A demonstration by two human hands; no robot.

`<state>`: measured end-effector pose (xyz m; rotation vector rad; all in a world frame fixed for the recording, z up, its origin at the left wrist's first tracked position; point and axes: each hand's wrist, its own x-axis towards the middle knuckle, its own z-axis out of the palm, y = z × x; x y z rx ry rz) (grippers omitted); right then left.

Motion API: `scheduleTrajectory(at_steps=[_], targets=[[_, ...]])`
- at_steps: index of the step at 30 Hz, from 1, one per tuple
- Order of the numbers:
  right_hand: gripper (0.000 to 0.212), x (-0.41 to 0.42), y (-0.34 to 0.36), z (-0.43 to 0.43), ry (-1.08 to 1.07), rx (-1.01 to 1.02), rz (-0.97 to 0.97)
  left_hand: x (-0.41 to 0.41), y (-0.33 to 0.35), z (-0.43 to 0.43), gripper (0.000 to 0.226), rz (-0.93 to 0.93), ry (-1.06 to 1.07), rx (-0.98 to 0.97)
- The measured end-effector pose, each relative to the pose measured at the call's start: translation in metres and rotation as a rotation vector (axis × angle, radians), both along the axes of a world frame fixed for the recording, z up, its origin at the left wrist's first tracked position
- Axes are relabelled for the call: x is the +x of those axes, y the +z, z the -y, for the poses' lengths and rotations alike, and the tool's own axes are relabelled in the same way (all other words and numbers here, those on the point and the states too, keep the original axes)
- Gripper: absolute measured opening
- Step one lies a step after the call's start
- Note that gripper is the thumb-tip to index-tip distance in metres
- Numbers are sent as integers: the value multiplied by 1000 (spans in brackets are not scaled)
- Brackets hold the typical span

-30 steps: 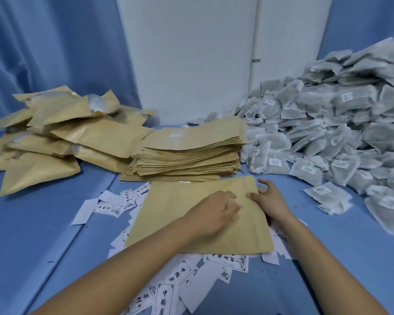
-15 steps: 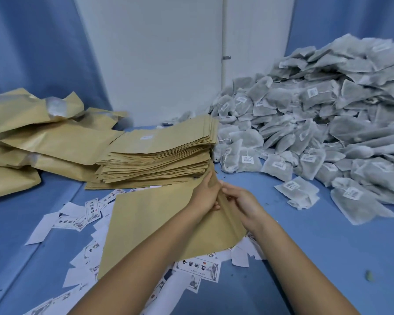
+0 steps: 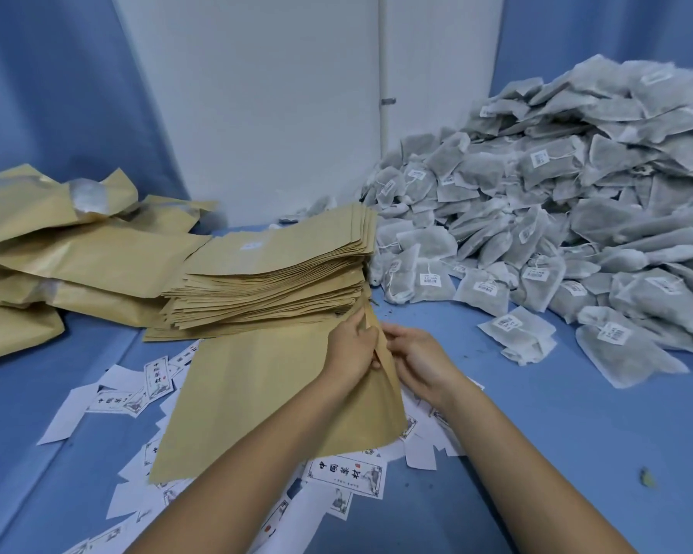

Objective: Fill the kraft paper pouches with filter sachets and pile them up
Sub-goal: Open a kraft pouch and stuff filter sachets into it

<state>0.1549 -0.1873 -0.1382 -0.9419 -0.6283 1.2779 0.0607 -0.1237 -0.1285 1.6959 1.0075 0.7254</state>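
A flat kraft paper pouch (image 3: 257, 393) lies tilted in front of me, its right end raised. My left hand (image 3: 351, 349) pinches the pouch's right edge from the left. My right hand (image 3: 415, 359) grips the same edge from the right, fingers against the paper. Behind the pouch stands a stack of empty kraft pouches (image 3: 273, 281). A heap of bulging kraft pouches (image 3: 77, 249) lies at the far left. A large mound of grey filter sachets (image 3: 557, 217) with white labels fills the right side.
Several white printed paper labels (image 3: 345, 473) are scattered on the blue surface (image 3: 557, 453) under and around the pouch. Two loose sachets (image 3: 521, 333) lie nearest my right hand. A white wall and blue curtains close off the back.
The pouch lay flat under both hands a second ago. Both hands have shifted to its right edge and lifted that end. The view has swung to the right.
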Motion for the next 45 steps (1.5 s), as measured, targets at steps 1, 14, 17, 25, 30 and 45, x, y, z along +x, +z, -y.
scheduleTrajectory(at_steps=[1,14,17,25,30,45], targets=[[41,-2,0,0,-33,0,59,1,1,3,56,3,29,83],[24,16,6,11,-290,-191,468,-4,27,2,10,-435,-132,1453],[19,20,9,13,-288,-198,378,0,31,-6,4,-398,-236,1546],[32,16,13,16,-214,-195,221,8,26,-14,40,-408,-345,1280],[17,13,14,13,-182,-109,127,14,25,-11,36,-111,-124,1281],[20,6,50,0,-356,-197,1291,2,51,-22,42,85,-256,1315]])
